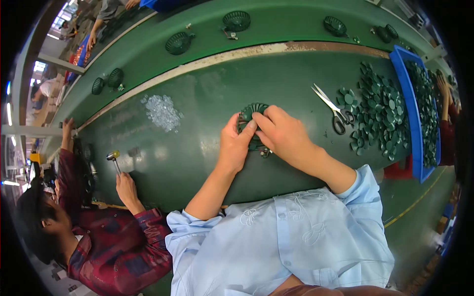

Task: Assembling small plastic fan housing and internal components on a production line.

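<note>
A dark green round fan guard (255, 107) with ribbed slats is held in front of me above the green bench. My left hand (234, 144) is closed round its left side, with the thumb pressed near the middle. My right hand (285, 132) is closed on its right side, fingertips close to my left thumb. Between the fingers shows a smooth green cap (245, 113) at the guard's centre. Beneath the hands a small metallic part (265, 152) sticks out at the guard's lower edge. My fingers hide much of the guard.
Loose green discs (377, 116) lie at right beside black-handled scissors (335, 111) and a blue bin (417, 113). Clear small pieces (163, 113) form a pile at left. Similar guards (178, 43) sit on the far green belt (207, 47). A neighbour's hand (127, 190) holds a small hammer (113, 157).
</note>
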### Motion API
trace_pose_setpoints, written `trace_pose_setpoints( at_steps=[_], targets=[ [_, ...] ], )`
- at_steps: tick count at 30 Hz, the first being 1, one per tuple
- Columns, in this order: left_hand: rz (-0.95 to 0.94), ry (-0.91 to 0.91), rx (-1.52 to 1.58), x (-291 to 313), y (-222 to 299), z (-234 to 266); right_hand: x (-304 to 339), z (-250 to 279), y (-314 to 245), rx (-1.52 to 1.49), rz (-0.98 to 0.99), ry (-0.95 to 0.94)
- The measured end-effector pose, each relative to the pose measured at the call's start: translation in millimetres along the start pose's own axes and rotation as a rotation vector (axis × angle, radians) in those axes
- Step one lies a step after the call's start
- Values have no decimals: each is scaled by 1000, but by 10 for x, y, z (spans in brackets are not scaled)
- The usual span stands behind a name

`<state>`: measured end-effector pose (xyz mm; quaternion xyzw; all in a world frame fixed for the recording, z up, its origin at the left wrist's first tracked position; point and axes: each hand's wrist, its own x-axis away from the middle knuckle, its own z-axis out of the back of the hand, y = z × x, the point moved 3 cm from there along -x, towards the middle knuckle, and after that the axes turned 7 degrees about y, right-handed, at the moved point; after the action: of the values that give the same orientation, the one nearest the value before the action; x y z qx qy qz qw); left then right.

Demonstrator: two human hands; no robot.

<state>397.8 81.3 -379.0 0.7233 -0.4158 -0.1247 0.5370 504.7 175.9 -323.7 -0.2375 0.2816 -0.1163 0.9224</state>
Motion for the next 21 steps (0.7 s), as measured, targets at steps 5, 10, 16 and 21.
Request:
trace_pose_setpoints(
  at_steps=[5,10,16,21],
  targets=[
    [-163,-12,-149,48,62,4,-98,270,82,4,42,253],
    [-153,-38,-300,84,-21,-6,-39,61,451,-428,-411,-242],
    [-143,33,-431,-209,126,-98,-227,-66,861,-482,-353,-299],
    [-569,158,-834,-1125,841,28,-915,348,1821,-714,-801,68]
  ],
)
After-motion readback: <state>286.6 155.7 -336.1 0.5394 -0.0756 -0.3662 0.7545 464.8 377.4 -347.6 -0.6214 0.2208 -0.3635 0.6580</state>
